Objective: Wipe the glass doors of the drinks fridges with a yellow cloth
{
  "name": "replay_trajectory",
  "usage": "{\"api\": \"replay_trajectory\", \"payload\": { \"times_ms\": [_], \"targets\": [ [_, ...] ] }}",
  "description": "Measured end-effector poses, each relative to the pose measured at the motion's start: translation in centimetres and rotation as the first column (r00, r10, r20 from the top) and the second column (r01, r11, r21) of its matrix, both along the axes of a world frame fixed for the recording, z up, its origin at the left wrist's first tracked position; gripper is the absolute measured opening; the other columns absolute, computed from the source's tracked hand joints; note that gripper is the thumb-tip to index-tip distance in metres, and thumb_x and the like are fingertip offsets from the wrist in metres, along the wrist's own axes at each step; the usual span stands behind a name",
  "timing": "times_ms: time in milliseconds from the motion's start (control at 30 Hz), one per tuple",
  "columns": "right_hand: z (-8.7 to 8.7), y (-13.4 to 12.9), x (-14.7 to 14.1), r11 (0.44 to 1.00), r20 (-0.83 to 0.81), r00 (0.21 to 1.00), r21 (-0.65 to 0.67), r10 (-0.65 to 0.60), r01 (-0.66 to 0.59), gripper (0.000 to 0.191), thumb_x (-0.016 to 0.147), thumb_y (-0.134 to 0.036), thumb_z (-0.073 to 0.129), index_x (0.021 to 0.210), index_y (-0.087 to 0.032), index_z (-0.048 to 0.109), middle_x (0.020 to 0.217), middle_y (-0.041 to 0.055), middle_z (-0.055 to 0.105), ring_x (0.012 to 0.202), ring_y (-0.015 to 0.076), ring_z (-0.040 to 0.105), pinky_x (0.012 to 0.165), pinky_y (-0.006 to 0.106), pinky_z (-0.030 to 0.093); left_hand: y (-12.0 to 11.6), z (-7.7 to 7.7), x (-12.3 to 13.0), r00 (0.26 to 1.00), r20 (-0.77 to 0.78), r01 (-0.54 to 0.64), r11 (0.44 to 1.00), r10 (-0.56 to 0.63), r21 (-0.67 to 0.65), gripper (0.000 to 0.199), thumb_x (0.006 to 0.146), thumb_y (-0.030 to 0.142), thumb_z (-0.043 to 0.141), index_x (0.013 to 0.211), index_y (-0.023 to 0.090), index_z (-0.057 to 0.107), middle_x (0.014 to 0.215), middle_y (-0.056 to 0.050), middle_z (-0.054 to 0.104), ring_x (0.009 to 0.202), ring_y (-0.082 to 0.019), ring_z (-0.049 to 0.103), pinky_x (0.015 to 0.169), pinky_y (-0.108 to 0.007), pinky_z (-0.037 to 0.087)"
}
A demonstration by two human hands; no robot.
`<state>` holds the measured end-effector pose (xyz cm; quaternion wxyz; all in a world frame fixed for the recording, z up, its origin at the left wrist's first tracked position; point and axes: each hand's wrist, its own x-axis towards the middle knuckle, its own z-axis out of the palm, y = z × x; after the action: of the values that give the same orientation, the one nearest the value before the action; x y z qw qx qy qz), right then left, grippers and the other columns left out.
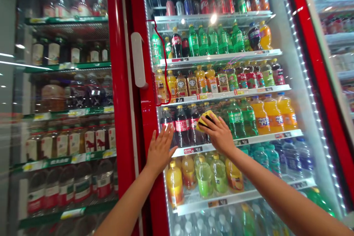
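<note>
My left hand point(160, 148) lies flat with fingers stretched out against the left side of the fridge's glass door, close to its red frame point(151, 132). In my right hand point(220, 134) is a yellow sponge point(206, 121) with black marks showing between the fingers. My right hand presses it to the glass, in front of the shelf with the dark cola bottles point(181, 127). The fingers cover part of the sponge. Behind the glass, green bottles point(235, 116) and orange soda bottles point(260, 114) stand to the right of this hand.
A white door handle point(138, 60) juts out from the red frame above my left hand. Several shelves of bottles and cans fill the fridge. Another drinks fridge point(69, 114) stands to the left, and shelves of goods point(339, 40) show at the far right.
</note>
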<state>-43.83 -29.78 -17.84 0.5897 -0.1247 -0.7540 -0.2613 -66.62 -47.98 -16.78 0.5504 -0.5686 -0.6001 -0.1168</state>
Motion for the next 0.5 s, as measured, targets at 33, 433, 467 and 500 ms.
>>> {"api": "replay_trajectory", "payload": {
  "times_ms": [33,433,467,500],
  "targets": [
    [0.7,0.2,-0.2,1.000,-0.070,0.998,-0.024,0.000,-0.002,0.054,0.095,-0.005,0.051,0.137,-0.034,0.066,0.157,-0.0018,0.053,0.157,0.0296,0.030,0.119,0.057,0.042,-0.4,0.0,-0.3,1.000,-0.001,-0.002,1.000,0.002,0.005,0.085,0.102,0.056,0.049,0.166,0.023,0.006,0.169,-0.009,0.031,0.159,-0.025,0.024,0.133,-0.050,0.008],
    [0.0,-2.6,-4.3,0.996,0.095,0.994,0.058,0.060,-0.065,0.048,0.100,-0.011,0.053,0.139,-0.036,0.064,0.158,-0.0042,0.052,0.156,0.0277,0.031,0.120,0.054,0.042,-1.5,0.3,-1.1,0.999,0.019,-0.032,0.994,0.034,-0.109,0.080,0.101,0.056,0.049,0.166,0.022,0.016,0.170,-0.007,0.027,0.160,-0.025,0.020,0.132,-0.052,0.016],
    [0.6,-2.7,-4.8,0.997,0.048,0.997,0.034,0.061,-0.063,0.048,0.100,-0.011,0.053,0.138,-0.036,0.065,0.157,-0.0038,0.054,0.156,0.0282,0.033,0.120,0.054,0.043,-1.7,0.3,-1.1,0.999,0.019,-0.032,0.993,0.034,-0.112,0.081,0.101,0.056,0.049,0.166,0.020,0.016,0.171,-0.008,0.027,0.161,-0.025,0.020,0.131,-0.051,0.017],
    [1.3,-3.0,-5.6,0.998,-0.012,0.998,0.006,0.061,-0.061,0.048,0.100,-0.010,0.052,0.137,-0.035,0.066,0.156,-0.0030,0.055,0.155,0.0292,0.034,0.119,0.055,0.043,-1.9,0.3,-1.3,0.999,0.020,-0.034,0.993,0.036,-0.109,0.081,0.101,0.056,0.049,0.166,0.019,0.017,0.171,-0.009,0.026,0.161,-0.025,0.020,0.131,-0.050,0.018]
  ]
}}
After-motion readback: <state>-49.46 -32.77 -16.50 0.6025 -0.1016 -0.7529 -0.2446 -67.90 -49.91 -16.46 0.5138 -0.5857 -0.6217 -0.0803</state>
